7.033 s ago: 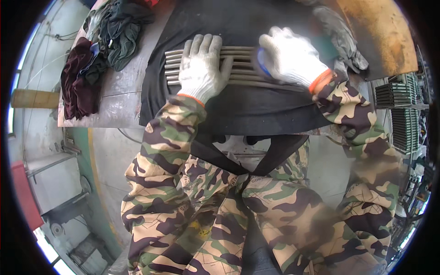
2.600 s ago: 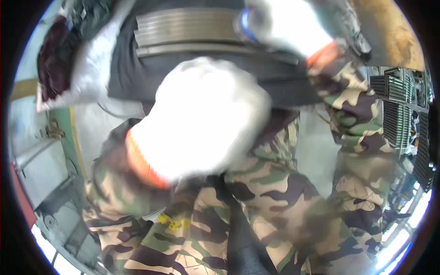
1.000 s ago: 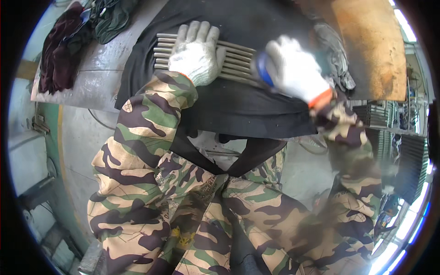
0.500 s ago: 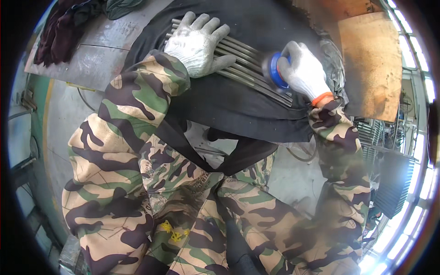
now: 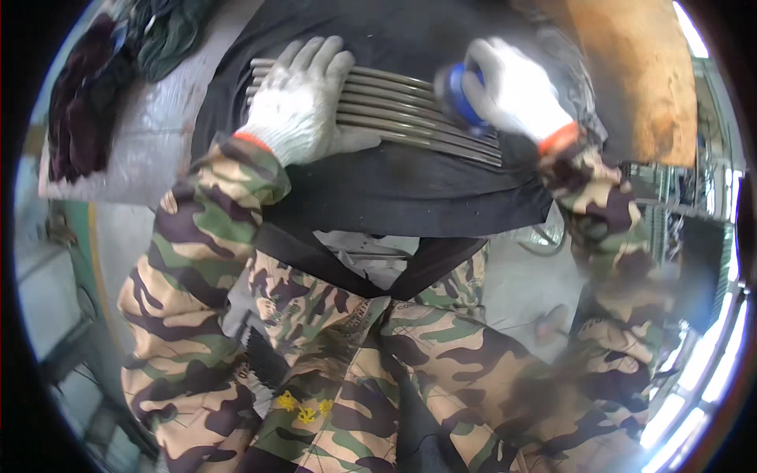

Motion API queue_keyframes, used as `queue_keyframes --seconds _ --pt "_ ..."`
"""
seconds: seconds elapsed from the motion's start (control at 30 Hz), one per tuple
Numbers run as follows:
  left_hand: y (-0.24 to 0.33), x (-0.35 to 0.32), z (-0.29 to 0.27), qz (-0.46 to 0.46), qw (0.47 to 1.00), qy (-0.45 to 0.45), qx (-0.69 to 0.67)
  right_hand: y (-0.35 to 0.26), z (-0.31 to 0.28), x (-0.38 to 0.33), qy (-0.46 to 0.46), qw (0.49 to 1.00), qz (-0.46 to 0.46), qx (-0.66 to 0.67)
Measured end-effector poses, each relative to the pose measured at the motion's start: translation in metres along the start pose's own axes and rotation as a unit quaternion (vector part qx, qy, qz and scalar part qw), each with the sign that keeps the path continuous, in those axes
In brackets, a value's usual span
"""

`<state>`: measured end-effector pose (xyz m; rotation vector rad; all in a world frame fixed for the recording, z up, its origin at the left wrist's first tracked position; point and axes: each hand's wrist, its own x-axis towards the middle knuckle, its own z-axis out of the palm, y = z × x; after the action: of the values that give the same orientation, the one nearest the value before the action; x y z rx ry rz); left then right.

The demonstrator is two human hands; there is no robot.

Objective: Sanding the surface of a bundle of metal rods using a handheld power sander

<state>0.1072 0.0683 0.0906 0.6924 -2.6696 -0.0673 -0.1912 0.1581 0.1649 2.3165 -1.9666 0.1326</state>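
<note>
Several slim, shiny metal rods (image 5: 388,106) lie side by side on a black cloth (image 5: 378,193), slanting slightly down to the right. My left hand (image 5: 296,102), in a white knit glove, rests flat across them near their left ends, fingers stretched and thumb along the lowest rods. In my gloved right hand (image 5: 516,87) is a round blue tool (image 5: 459,93), gripped from its right side. It sits at the right part of the rods and is smeared by motion. Its underside is hidden, so I cannot tell its exact kind.
Dark red and green cloths (image 5: 87,102) lie on a grey metal surface (image 5: 158,126) at the left. A brown board (image 5: 643,87) stands at the right beside crumpled dark sheeting. Blurred metal racks (image 5: 702,244) are farther right.
The whole view has turned, so the rods look flatter now. My right hand and the blue tool have shifted a little up and left in view. My left hand remains on the rods.
</note>
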Motion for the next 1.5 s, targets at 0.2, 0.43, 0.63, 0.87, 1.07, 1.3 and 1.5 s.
queue_keyframes --seconds 0.2,0.43,0.63,0.87,1.07,1.3,1.5 --pt "0.015 0.027 -0.005 -0.036 0.999 -0.007 0.03 -0.001 -0.018 -0.03 0.031 0.998 -0.057 0.003" --pt "0.02 0.004 -0.009 -0.063 0.995 -0.048 0.06 -0.017 -0.006 -0.046 -0.01 0.999 -0.043 0.029" --pt "0.018 0.004 -0.003 -0.055 0.996 -0.063 0.032 -0.004 0.005 -0.039 -0.002 0.999 -0.001 0.038" --pt "0.026 0.015 -0.005 -0.076 0.992 -0.069 0.069 0.004 -0.019 -0.04 -0.075 0.995 -0.02 0.055" --pt "0.023 -0.001 0.002 -0.111 0.985 -0.069 0.114 -0.005 -0.023 -0.028 -0.084 0.994 -0.009 0.066" --pt "0.015 0.025 -0.026 -0.079 0.976 -0.199 0.049 0.007 -0.019 -0.042 -0.071 0.996 0.018 0.044" --pt "0.009 0.016 -0.015 -0.126 0.974 -0.147 0.122 0.01 -0.021 -0.024 -0.088 0.995 0.035 0.012"
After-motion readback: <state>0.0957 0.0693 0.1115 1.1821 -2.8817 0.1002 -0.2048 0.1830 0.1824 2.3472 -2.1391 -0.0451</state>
